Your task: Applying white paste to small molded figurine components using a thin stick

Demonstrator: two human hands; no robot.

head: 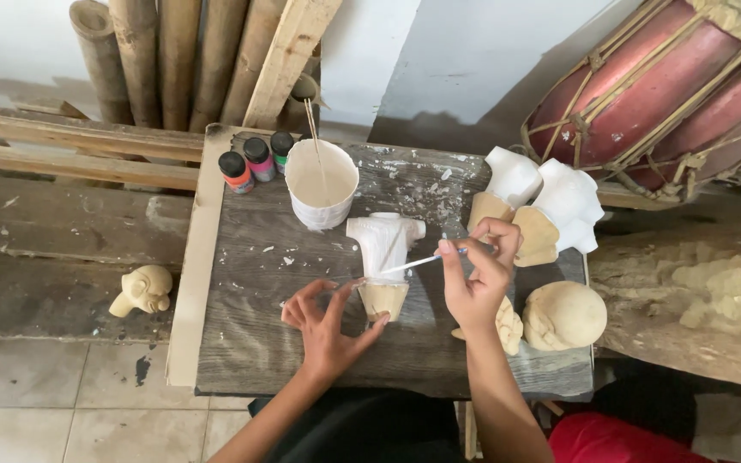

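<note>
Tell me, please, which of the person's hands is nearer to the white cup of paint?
The left. The left hand rests at the base of the white figure, below the cup. The right hand, holding a thin brush, is farther off to the cup's lower right.
</note>
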